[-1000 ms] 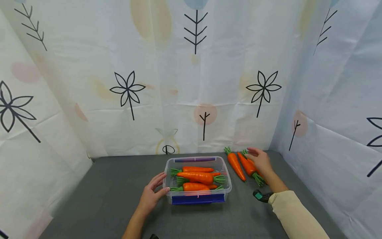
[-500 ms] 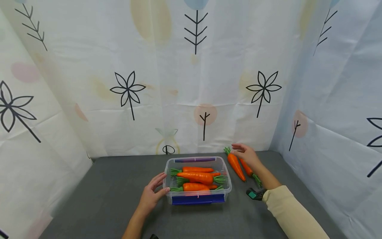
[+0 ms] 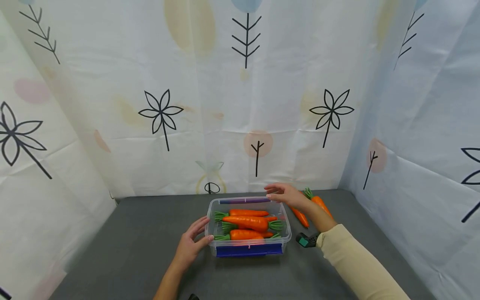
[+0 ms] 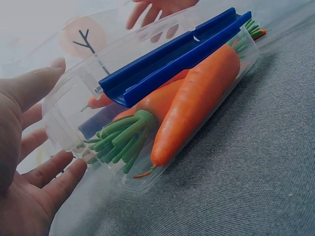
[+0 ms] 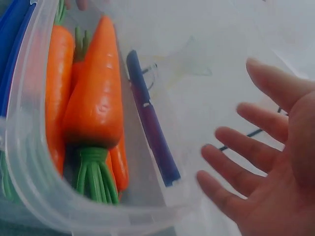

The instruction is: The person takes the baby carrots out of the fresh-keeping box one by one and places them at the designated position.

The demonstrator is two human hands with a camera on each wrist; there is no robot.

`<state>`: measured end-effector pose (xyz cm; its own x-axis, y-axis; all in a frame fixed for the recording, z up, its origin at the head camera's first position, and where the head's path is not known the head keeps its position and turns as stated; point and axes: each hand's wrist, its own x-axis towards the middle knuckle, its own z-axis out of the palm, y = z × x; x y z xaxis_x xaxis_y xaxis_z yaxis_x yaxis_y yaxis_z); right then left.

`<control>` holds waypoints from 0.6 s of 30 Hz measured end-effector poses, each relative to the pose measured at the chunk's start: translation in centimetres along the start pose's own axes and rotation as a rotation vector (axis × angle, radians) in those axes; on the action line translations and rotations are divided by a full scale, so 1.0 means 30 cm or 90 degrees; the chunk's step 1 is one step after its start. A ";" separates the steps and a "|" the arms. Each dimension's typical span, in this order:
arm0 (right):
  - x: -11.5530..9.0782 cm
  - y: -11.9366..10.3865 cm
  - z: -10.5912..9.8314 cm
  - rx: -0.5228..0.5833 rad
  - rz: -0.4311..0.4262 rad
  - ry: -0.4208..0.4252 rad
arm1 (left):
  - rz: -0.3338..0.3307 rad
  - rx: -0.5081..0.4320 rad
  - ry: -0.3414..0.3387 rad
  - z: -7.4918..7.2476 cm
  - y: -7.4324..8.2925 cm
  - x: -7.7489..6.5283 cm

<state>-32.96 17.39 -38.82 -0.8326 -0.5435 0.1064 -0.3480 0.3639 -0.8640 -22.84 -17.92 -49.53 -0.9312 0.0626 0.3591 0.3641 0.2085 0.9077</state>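
Note:
A clear plastic box (image 3: 286, 228) with blue clips holds several orange carrots (image 3: 249, 223) with green tops. My left hand (image 3: 190, 241) rests against the box's left side, fingers spread along the wall and thumb by the near corner. The left wrist view shows those fingers (image 4: 63, 179) fairly straight, with carrots (image 4: 197, 103) behind the clear wall. My right hand (image 3: 286, 195) hovers over the box's far right corner, nothing in it. Spread fingers (image 5: 248, 147) in the right wrist view point toward the box, where a large carrot (image 5: 98, 98) lies.
Right of the box, partly hidden by the right hand and forearm, loose carrots (image 3: 320, 205) lie on the grey table (image 3: 150, 233). Patterned white cloth (image 3: 210, 104) stands behind the table and along both sides.
My right hand has swept left from above the loose carrots to the box's far right corner. The left hand, box and carrots inside have stayed in place.

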 end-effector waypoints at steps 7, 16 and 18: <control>0.038 -0.017 0.042 -0.005 0.038 -0.121 | 0.001 -0.006 -0.003 -0.001 0.001 0.000; 0.089 -0.006 0.102 -0.049 0.096 -0.216 | 0.008 -0.015 -0.004 -0.004 -0.021 0.003; 0.098 -0.005 0.117 -0.067 0.112 -0.220 | 0.008 -0.015 -0.002 -0.002 -0.025 0.005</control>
<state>-33.83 13.08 -40.10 -0.6957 -0.6817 -0.2263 -0.2697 0.5399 -0.7973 -23.24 -18.14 -50.15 -0.9263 0.0681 0.3705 0.3766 0.1847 0.9078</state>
